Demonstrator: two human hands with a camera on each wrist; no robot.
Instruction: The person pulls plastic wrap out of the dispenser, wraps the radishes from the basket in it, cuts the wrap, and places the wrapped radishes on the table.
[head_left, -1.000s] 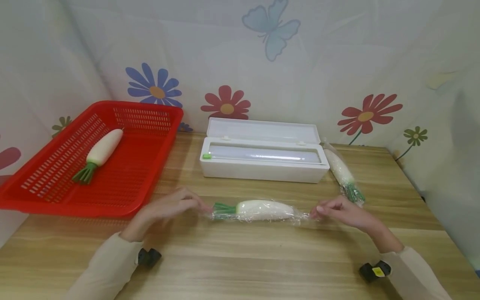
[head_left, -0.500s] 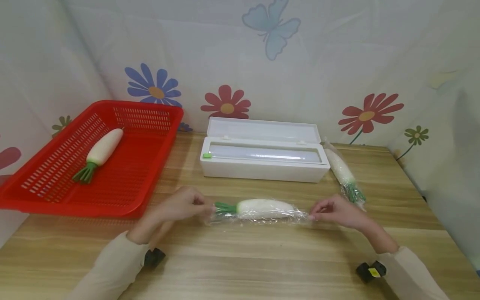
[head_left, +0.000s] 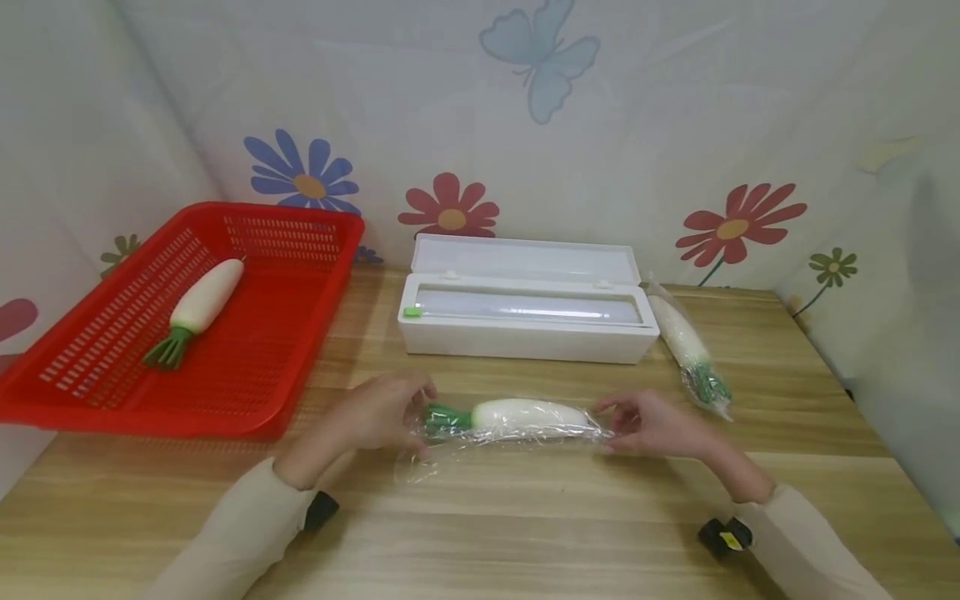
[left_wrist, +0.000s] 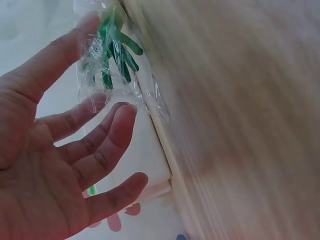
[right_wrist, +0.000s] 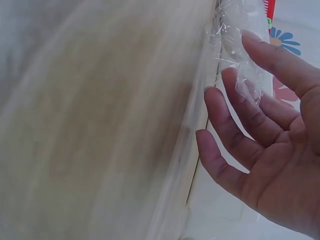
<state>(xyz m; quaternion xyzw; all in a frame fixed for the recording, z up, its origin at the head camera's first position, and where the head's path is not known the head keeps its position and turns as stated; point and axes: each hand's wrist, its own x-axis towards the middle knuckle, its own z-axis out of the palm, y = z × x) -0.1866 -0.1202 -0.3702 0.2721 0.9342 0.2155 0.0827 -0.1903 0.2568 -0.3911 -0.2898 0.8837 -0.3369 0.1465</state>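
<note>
A white radish (head_left: 517, 417) with green stems lies on the table in clear plastic wrap, whose loose film (head_left: 420, 467) spreads at the stem end. My left hand (head_left: 386, 412) is at the stems, its thumb and index finger on either side of the wrapped green stems (left_wrist: 117, 55), fingers spread and loosely bent. At the pointed end is my right hand (head_left: 648, 423). The crumpled film end (right_wrist: 247, 75) lies between its parted thumb and index finger, and the other fingers are loosely bent.
A white cling film box (head_left: 528, 337), lid raised, stands behind the radish. Another wrapped radish (head_left: 678, 333) lies to its right. On the left, a red basket (head_left: 300, 350) holds an unwrapped radish (head_left: 206, 300). A flowered cloth (head_left: 450, 108) hangs behind the table.
Both hands have moved inward toward the radish. The fingers, earlier pinching the twisted ends of the wrap, have parted, and the film at the stem end has spread out.
</note>
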